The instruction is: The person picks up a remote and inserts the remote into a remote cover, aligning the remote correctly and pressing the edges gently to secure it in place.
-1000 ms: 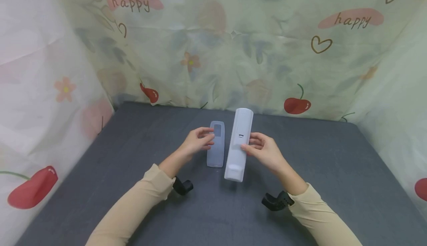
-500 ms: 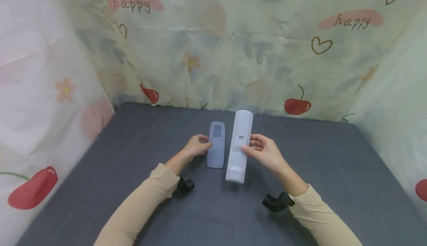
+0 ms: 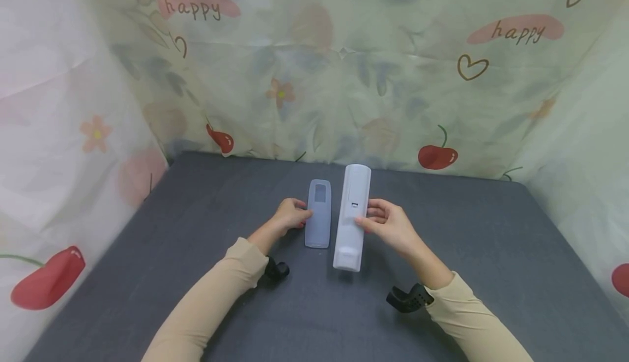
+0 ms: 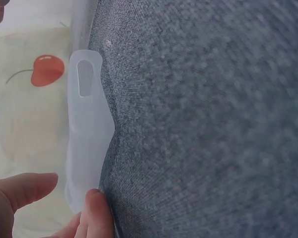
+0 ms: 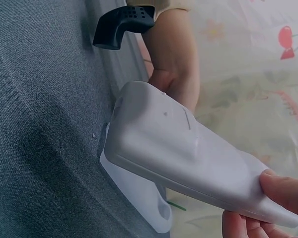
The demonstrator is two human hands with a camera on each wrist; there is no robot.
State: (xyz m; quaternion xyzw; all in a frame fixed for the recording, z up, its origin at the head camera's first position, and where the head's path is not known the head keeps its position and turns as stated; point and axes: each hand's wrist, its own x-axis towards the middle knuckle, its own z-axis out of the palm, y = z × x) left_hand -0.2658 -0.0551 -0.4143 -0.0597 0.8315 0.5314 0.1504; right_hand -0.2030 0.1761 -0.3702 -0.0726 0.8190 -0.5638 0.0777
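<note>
A white remote control [image 3: 352, 220] is held by my right hand [image 3: 393, 225], its back with the battery cover turned up. The thumb lies on the back and the fingers go under its right edge; in the right wrist view the remote [image 5: 174, 148] is tilted above the table. Just left of it, a translucent silicone remote cover [image 3: 318, 225] lies flat with a window near its far end. My left hand [image 3: 291, 214] is at the cover's left edge. In the left wrist view its thumb stands apart from the cover [image 4: 87, 124], while the fingertips meet the near end.
Both things are over a dark grey cloth-covered table [image 3: 314, 307]. Behind it hangs a patterned curtain [image 3: 314, 78], with more curtain at both sides. Black wrist camera mounts [image 3: 410, 297] stick out below each sleeve, close to the tabletop.
My left hand has come down from over the cover to its left edge, uncovering the window. The right hand has lowered the remote slightly; the cover has stayed in place.
</note>
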